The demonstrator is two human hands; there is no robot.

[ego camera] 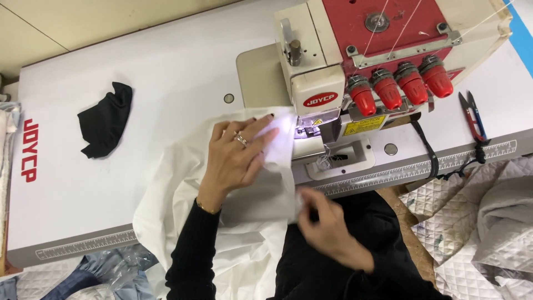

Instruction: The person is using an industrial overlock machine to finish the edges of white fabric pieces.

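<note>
Our left hand (236,158) lay flat, fingers spread, pressing the white fabric (233,222) just left of the sewing machine (355,72). Our right hand (327,219) pinched the fabric's edge below the machine. A black cloth scrap (105,119) lay on the desk (166,72), well left of the machine; thread snips (473,116) lay right of it.

Both arms are covered by long black sleeves of a soft, knit-like cloth that end at the wrists, leaving the hands bare. The left hand (236,158) wears rings on its fingers, a thin gold bracelet at the wrist and dark nail polish. The right hand (327,222) appears blurred, without visible jewellery.
</note>
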